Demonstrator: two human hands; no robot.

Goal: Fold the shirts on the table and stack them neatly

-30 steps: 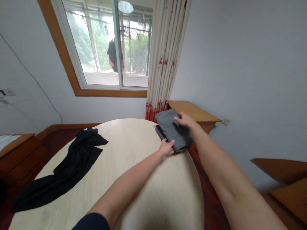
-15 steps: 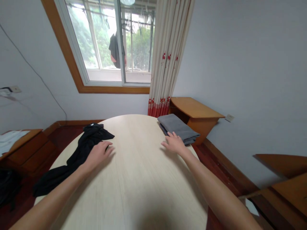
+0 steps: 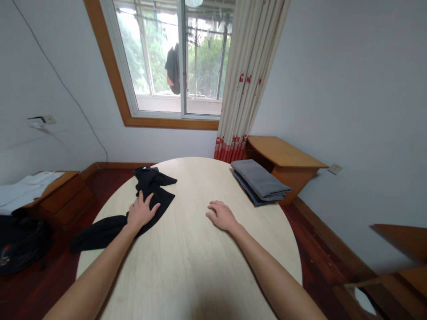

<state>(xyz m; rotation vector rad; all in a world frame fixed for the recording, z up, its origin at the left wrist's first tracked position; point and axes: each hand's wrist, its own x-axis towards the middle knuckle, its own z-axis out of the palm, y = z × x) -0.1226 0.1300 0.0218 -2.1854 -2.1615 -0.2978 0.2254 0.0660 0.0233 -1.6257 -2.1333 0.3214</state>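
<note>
Lying rumpled along left edge of counter [image 3: 193, 266]: black garment [image 3: 163, 198], under spread fingers of left hand [image 3: 140, 214]. Loosely parted, empty, short of counter's right edge: fingers of right hand [image 3: 224, 218]. Probably light, soft, limp; best gripped by corners.

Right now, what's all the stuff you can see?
Garment: 1, black, table's left
Folded cloths: 2 or more, grey, dark, table's right
Table: 1, pale wood, centre
Window: 1, grey-framed, far wall
Hanging cloth: 1, dark, beyond window
Curtain: 1, cream and red, window's right
Desk: 1, brown, behind folded cloths
Drawers: 1 set, brown, far left
Sheets: count unclear, white, on drawers
Bag: 1, black, floor at left
Cable: 1, grey, left wall
Sockets: 2, pale, left, right walls
Floor: 1, dark red, around table
Furniture: count unclear, brown, lower right
Left hand: 1, bare, on garment
Right hand: 1, bare, mid-table, contact unclear
</note>
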